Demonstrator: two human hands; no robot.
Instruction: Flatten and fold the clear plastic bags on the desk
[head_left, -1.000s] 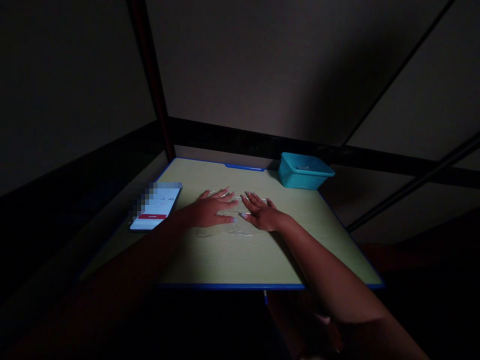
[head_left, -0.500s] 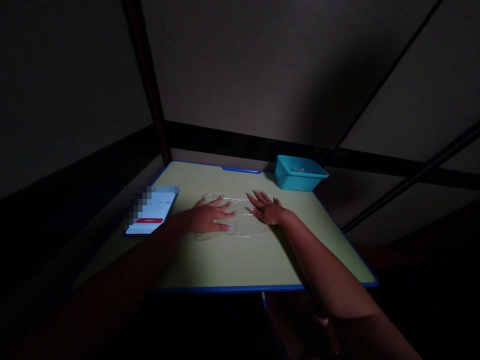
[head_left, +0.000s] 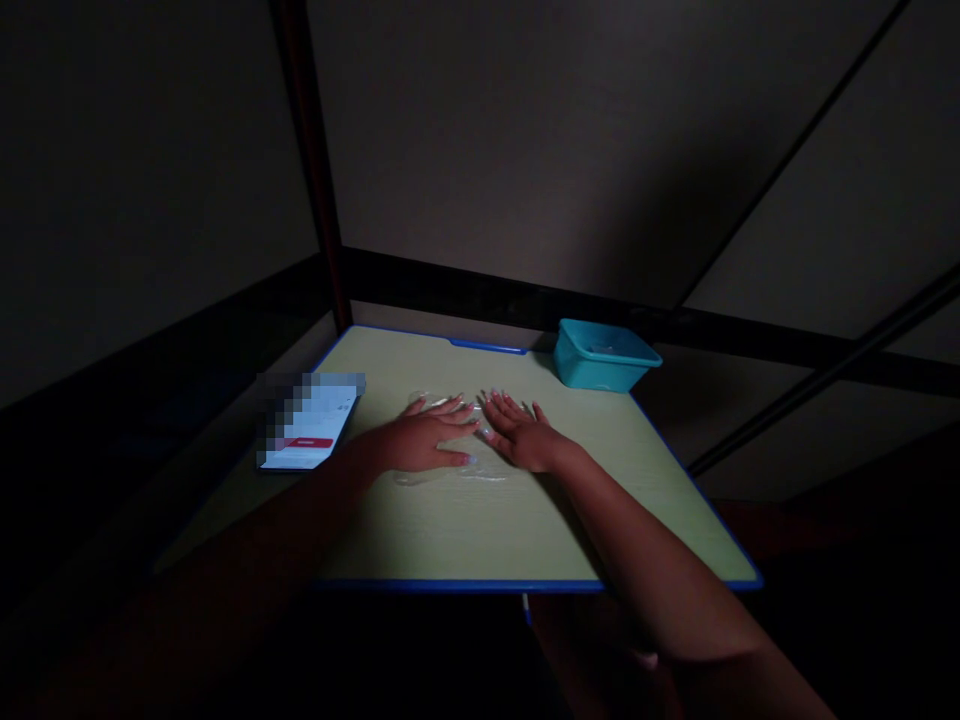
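Dim, grayish walls [head_left: 510, 130] fill most of the view, crossed by a black band [head_left: 465, 290] that runs above the far side of the table, with a dark red post [head_left: 311, 150] rising at the corner. Below them stands a pale, wood-patterned table [head_left: 450, 530] with a blue rim, its middle lit and its near left part in shadow. Two bare forearms reach over it from the near side, the left one [head_left: 285, 530] much darker than the right one [head_left: 637, 540]. On the middle of the tabletop lies a clear plastic sheet [head_left: 487, 470], thin and wrinkled, its glossy creases catching the light; both hands cover much of it, so its full outline cannot be told. At the left side of the table a phone [head_left: 330, 420] lies with its screen lit, partly blurred by blocks, near the left wrist. At the far right corner sits a turquoise basket [head_left: 600, 372], upright and well apart from the hands; something small and pale shows inside, too dim to make out. The left hand [head_left: 420, 440] is open, palm down on the left part of the sheet, fingers spread and pointing right. The right hand [head_left: 525, 440] is also open, palm down at the sheet's right part, fingers angled away and to the left. Their fingertips come close together over the plastic, and neither hand grips anything. Smallest is a red bar [head_left: 309, 442] on the phone's screen.
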